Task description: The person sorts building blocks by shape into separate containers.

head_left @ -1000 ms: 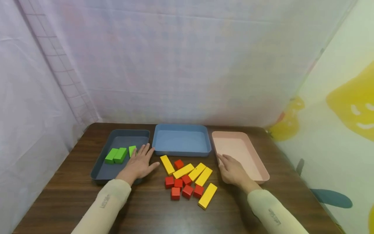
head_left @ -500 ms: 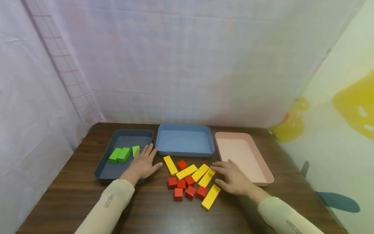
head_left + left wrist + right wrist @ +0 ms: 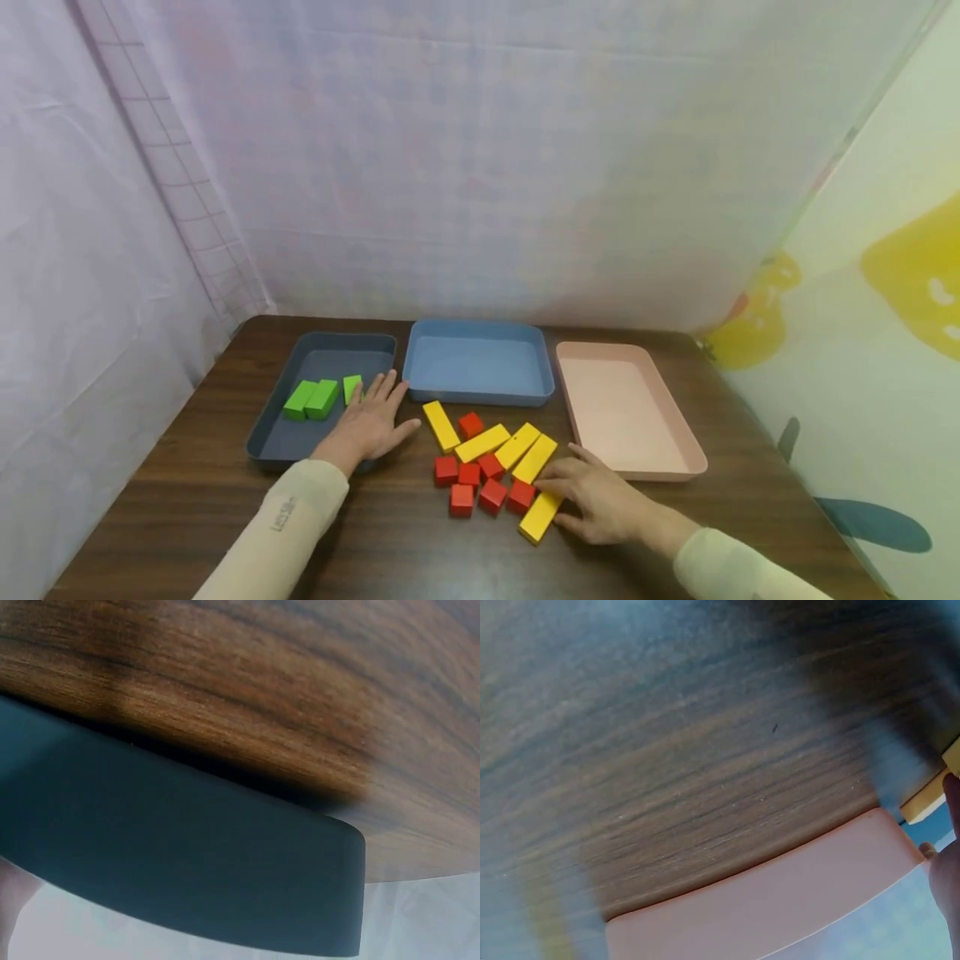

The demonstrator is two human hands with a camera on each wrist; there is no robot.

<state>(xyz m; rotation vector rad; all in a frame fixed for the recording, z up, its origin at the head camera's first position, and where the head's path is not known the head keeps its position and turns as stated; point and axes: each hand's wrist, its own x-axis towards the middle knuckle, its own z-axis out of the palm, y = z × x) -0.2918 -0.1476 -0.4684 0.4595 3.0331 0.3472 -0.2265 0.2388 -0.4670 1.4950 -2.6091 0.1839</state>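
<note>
My left hand (image 3: 369,429) lies with fingers spread over the right side of the dark grey tray (image 3: 273,417). Inside that tray are green blocks (image 3: 322,400), one partly covered by the fingers. My right hand (image 3: 603,500) pinches the nearest long yellow block (image 3: 537,523) at its far end, thumb on the near side. Beside that block sits a red cube (image 3: 521,497). Other yellow blocks (image 3: 482,443) and several red cubes (image 3: 461,500) lie loosely grouped between the hands. In the right wrist view, a finger (image 3: 952,802) shows next to yellow blocks (image 3: 928,799).
A blue tray (image 3: 480,398) stands at the back middle with nothing in it. To the right is a bare pink tray (image 3: 630,400), its wall also showing in the right wrist view. A white curtain (image 3: 480,167) hangs behind the brown wooden table (image 3: 420,558).
My right hand has come from the pink tray's left edge, toward me, down to the nearest yellow block, and its fingers have closed on it. My left hand keeps its place.
</note>
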